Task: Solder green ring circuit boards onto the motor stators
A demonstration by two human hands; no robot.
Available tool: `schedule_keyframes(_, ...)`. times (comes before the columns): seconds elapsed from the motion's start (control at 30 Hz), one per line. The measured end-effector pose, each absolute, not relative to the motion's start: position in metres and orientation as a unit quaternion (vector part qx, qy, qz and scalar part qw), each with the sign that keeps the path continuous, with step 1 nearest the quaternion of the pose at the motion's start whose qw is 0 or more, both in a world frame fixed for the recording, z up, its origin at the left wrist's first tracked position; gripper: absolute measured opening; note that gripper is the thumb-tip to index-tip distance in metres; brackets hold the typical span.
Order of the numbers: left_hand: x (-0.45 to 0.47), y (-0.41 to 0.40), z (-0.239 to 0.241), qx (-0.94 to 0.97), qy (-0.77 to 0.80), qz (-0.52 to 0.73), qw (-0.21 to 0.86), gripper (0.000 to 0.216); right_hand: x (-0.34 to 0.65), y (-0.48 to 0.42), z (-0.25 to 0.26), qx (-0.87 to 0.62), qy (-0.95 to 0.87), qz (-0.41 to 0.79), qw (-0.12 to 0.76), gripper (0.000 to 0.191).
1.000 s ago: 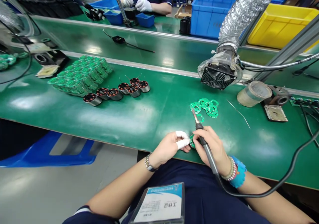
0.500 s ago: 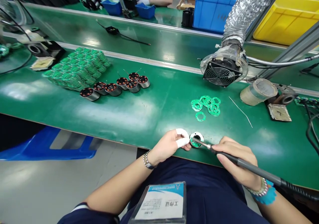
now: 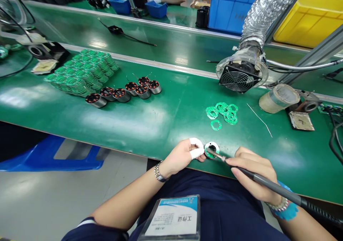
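Soldering iron (image 3: 257, 178) in right hand (image 3: 253, 176), tip on round motor part (image 3: 212, 150), left hand (image 3: 184, 156) steadying it

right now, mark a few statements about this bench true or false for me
1. The right hand holds a soldering iron, its tip on the round part that the left hand pinches. True.
2. The loose green rings lie between the round part and the fan. True.
3. The row of metal cylinders stands right of the fan. False: it stands well to its left, beside the stacked green rings.
4. The left hand's fingertips are all bare. False: two of them are wrapped in white tape.
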State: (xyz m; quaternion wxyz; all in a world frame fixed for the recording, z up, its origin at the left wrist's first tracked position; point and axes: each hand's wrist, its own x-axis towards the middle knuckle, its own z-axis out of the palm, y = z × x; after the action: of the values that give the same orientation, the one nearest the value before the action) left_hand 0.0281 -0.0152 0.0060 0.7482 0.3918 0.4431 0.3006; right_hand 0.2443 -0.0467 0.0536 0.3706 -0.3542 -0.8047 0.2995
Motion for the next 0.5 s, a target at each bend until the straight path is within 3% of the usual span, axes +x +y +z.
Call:
schedule_keyframes(0.17,0.029,-0.015,0.006,0.398,0.440,0.298,0.748,0.012,0.248,-0.039,0.051,-0.367,-0.805,0.271,0.379,0.029)
schedule_keyframes(0.37,0.029,-0.016,0.007,0.411,0.437,0.297,0.743,0.015,0.238,-0.012,0.035,-0.302,-0.873,0.294,0.246,0.028)
schedule_keyframes(0.5,0.031,-0.025,0.004,0.468,0.459,0.292,0.696,0.020,0.234,-0.015,0.024,-0.323,-0.869,0.282,0.247,0.031)
